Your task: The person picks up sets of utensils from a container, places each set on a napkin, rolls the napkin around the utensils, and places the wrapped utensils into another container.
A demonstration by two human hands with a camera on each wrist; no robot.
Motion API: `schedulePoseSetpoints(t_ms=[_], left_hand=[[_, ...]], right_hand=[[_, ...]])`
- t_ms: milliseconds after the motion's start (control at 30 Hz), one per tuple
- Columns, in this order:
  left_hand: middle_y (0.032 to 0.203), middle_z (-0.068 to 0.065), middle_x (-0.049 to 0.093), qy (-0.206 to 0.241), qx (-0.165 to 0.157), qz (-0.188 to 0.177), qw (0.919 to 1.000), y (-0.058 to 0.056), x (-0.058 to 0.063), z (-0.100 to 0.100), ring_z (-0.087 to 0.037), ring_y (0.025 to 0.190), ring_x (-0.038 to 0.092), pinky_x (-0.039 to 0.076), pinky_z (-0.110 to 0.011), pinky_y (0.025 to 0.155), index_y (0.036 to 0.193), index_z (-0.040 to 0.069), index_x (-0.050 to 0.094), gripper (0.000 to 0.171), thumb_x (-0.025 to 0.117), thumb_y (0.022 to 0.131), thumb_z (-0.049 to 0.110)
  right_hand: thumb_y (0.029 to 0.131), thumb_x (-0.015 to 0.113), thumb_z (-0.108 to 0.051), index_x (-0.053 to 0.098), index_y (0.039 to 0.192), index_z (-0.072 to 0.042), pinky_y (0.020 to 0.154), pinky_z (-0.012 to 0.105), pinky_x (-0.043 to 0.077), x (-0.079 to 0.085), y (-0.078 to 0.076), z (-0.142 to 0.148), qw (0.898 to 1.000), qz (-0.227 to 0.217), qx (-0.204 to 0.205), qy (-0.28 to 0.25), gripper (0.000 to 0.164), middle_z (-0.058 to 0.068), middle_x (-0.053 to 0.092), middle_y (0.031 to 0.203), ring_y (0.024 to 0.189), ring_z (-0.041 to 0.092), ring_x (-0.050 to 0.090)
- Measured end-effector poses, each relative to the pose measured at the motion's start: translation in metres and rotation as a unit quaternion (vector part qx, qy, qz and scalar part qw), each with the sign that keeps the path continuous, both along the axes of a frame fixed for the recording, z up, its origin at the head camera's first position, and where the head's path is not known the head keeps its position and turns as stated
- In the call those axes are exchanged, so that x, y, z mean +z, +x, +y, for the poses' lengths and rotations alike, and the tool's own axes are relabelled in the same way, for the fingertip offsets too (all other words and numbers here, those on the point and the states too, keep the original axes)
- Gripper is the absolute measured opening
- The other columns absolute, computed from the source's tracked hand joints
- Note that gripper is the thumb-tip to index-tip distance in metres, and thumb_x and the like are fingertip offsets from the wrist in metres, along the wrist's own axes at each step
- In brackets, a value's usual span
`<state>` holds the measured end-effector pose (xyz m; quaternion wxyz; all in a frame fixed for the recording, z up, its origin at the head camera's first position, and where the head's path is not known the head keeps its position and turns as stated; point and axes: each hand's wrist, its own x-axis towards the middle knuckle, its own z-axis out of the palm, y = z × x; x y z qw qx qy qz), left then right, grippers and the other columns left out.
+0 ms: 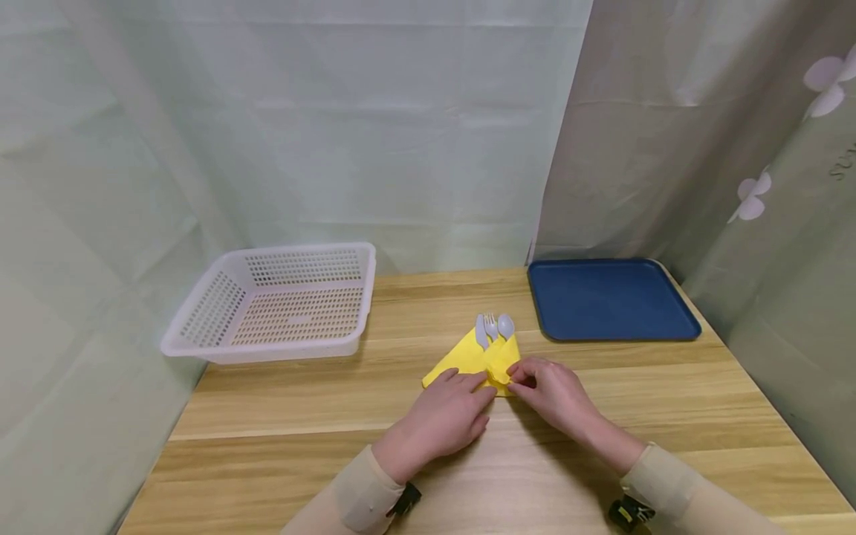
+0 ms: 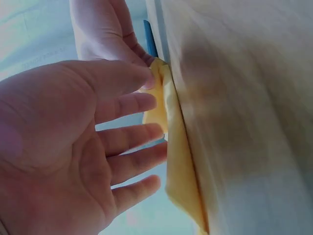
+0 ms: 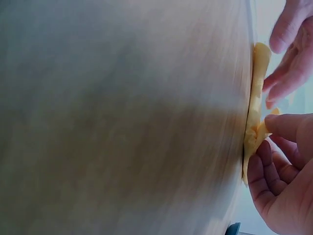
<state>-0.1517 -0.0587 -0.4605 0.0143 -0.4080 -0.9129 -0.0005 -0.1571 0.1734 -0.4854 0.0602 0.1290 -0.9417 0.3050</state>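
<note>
A yellow napkin, folded to a pointed shape, lies on the wooden table. Side by side on it are a pale plastic knife, a fork and a spoon, their lower parts covered by a napkin flap. My right hand pinches that flap between thumb and fingertips, also visible in the right wrist view. Spread over the napkin's near left side, my left hand touches it with fairly straight fingers, as the left wrist view shows.
A white perforated basket stands at the back left of the table. At the back right lies a dark blue tray. Pale cloth hangs behind and along both sides.
</note>
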Motion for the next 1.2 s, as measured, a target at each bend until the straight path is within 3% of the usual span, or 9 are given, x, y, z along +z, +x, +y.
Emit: schedulePoseSetpoints(t_ms=[400,567,733,1033,1200], left_hand=[[0.147,-0.009,0.068,0.064,0.019,0.06,0.996,0.003,0.004,0.003,-0.023,0.139,0.063,0.046,-0.052,0.119,0.126,0.015,0.075,0.028,0.074,0.106,0.035],[0.149,-0.011,0.066,0.078,0.026,0.081,0.9933,0.002,0.005,0.006,-0.027,0.14,0.062,0.045,-0.05,0.12,0.13,0.011,0.07,0.035,0.075,0.104,0.035],[0.158,-0.008,0.061,0.047,0.015,0.078,0.9957,0.003,0.005,0.01,-0.026,0.148,0.055,0.044,-0.051,0.121,0.145,0.012,0.068,0.046,0.071,0.107,0.037],[0.159,-0.006,0.06,0.009,0.0,0.08,0.9968,0.004,0.002,0.012,-0.026,0.152,0.052,0.04,-0.051,0.124,0.147,0.012,0.069,0.047,0.07,0.107,0.038],[0.158,-0.004,0.062,-0.019,-0.012,0.063,0.9978,0.004,0.001,0.013,-0.025,0.153,0.05,0.037,-0.05,0.126,0.149,0.013,0.068,0.05,0.069,0.108,0.04]], right_hand=[[0.089,0.094,-0.013,0.08,0.08,-0.021,0.089,0.043,0.059,0.0,0.001,-0.001,1.0,0.008,0.009,0.011,0.018,-0.004,0.077,0.108,0.102,0.02,0.073],[0.088,0.093,-0.013,0.079,0.081,-0.02,0.091,0.045,0.059,-0.001,0.001,-0.002,1.0,0.012,0.009,0.021,0.018,-0.003,0.077,0.111,0.106,0.022,0.074],[0.089,0.092,-0.012,0.078,0.081,-0.02,0.09,0.045,0.06,-0.001,0.001,-0.002,0.999,0.02,0.015,0.03,0.018,-0.001,0.077,0.113,0.106,0.022,0.074],[0.088,0.093,-0.013,0.076,0.079,-0.021,0.083,0.041,0.06,-0.002,0.003,-0.005,0.999,0.037,0.017,0.034,0.021,-0.002,0.076,0.111,0.099,0.018,0.073],[0.088,0.094,-0.012,0.077,0.079,-0.021,0.081,0.04,0.059,-0.002,0.002,-0.005,0.998,0.038,0.021,0.037,0.021,-0.004,0.074,0.11,0.097,0.017,0.073]])
